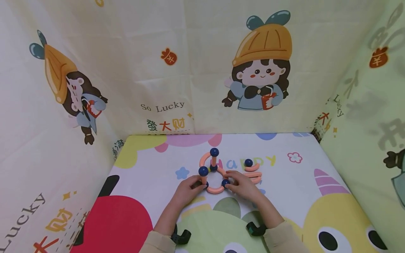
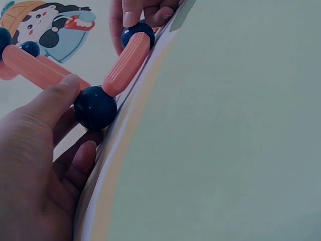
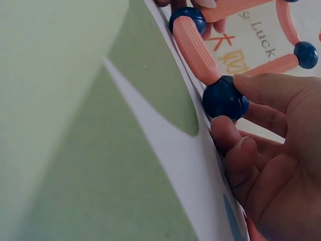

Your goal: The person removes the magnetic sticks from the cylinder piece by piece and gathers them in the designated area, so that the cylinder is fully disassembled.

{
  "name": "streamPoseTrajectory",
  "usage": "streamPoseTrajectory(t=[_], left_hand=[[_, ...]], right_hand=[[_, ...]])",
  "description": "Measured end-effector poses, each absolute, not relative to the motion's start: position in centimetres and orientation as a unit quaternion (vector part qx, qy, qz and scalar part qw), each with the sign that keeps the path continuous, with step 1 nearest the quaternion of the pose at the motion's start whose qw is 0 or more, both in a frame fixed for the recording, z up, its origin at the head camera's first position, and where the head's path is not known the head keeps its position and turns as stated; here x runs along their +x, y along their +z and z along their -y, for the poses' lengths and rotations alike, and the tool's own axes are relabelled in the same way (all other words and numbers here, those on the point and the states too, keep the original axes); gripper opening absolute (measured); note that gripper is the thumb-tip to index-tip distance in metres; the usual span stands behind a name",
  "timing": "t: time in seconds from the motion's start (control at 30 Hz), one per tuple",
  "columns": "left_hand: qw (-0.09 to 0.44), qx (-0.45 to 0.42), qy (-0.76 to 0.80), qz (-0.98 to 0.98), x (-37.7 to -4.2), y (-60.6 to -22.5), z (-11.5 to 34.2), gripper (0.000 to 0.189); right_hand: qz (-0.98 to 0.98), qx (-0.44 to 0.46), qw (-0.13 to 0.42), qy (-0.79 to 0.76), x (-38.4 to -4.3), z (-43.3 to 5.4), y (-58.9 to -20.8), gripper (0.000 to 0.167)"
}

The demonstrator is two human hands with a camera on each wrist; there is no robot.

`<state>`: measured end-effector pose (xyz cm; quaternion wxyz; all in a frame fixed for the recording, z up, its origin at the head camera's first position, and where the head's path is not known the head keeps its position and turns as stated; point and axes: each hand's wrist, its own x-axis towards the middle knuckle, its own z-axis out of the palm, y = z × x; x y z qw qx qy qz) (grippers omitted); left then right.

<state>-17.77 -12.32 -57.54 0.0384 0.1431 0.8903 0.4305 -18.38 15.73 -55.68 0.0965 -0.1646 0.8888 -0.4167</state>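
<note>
Sleeves (image 1: 159,242) in front of the ring (image 1: 216,190). Pinched between thumb and fingers: by left hand (image 1: 187,191), the ring's left ball (image 2: 95,108); by right hand (image 1: 245,184), its right ball (image 3: 223,99). Best to press both gently and evenly, without tipping the upright rods (image 1: 213,161). Right of the ring, spare rods (image 1: 257,174) and spare ball (image 1: 248,162); under it, a printed desk (image 1: 164,165); behind and beside it, cartoon cloth walls (image 1: 202,77).

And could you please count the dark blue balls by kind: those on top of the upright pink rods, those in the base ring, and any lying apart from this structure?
Top balls: 2
Base balls: 3
Separate ball: 1
Total: 6
</note>
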Motion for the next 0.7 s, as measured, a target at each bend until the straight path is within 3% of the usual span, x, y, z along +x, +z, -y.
streamPoseTrajectory(t=[0.2, 0.43, 0.7], left_hand=[[0.072, 0.155, 0.424, -0.889, -18.1, -56.8, 13.3, 0.034], [0.126, 0.08, 0.479, -0.865, -19.1, -54.6, 14.8, 0.034], [0.137, 0.122, 0.562, -0.807, -22.3, -49.9, 14.0, 0.05]], right_hand=[[-0.891, -0.158, 0.088, -0.417, -18.5, -15.8, -56.0, 0.04], [-0.887, -0.147, 0.097, -0.427, -18.6, -15.6, -56.2, 0.039], [-0.888, -0.141, 0.097, -0.427, -18.7, -15.8, -56.3, 0.038]])
